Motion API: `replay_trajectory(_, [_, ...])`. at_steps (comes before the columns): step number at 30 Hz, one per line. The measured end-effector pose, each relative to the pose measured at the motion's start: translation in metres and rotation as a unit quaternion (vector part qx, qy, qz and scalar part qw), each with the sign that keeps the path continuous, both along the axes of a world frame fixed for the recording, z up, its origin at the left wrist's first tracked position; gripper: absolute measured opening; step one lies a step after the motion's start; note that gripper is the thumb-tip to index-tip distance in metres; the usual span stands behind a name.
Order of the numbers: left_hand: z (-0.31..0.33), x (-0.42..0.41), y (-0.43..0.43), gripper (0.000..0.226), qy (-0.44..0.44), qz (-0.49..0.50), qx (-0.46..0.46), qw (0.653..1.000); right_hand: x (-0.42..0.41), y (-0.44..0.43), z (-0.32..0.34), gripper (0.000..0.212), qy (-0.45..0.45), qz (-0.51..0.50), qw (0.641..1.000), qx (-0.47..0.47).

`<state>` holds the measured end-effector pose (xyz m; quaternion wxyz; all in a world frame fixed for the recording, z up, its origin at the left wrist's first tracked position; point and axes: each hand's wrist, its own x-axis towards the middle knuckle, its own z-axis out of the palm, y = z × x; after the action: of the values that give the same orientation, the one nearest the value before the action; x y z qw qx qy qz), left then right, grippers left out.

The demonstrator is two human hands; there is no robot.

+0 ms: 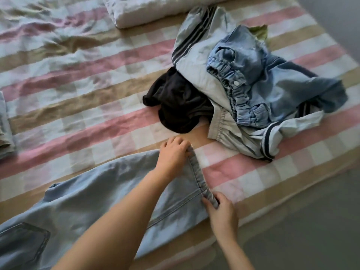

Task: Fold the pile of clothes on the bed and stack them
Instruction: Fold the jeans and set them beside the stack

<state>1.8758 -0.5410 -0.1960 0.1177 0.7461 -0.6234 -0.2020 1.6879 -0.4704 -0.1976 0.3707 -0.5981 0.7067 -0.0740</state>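
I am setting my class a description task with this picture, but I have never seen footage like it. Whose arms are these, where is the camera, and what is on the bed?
There is no machine here: the arms belong to a person folding laundry. The single picture comes from a camera worn on that person's head, looking down, so you see roughly what they see. The left hand and right hand each grip a corner of the stitched end of the pale blue jeans, which are spread flat on a checked bedsheet. Beyond them lies the unfolded pile: light striped trousers, a blue denim garment with an elastic waist, and a black garment. A white pillow sits at the top.
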Motion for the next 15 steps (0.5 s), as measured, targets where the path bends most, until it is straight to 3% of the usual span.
replay_trajectory(5, [-0.005,-0.004,-0.005,0.014,0.011,0.045,-0.081,0.996,-0.002,-0.006,-0.002,0.017,0.01,-0.038,0.998,-0.054])
replay_trajectory(10, [0.0,-0.004,0.012,0.032,0.009,0.088,-0.076,0.993,0.012,-0.01,0.007,0.03,0.059,-0.006,0.994,-0.096])
replay_trajectory(13, [0.017,0.017,0.045,0.031,0.051,0.14,-0.13,0.98,0.035,-0.003,0.024,0.035,0.016,0.08,0.977,-0.199])
replay_trajectory(15, [0.022,0.037,0.08,0.026,0.073,0.181,-0.149,0.969,0.06,0.007,0.034,0.025,-0.04,0.174,0.965,-0.193])
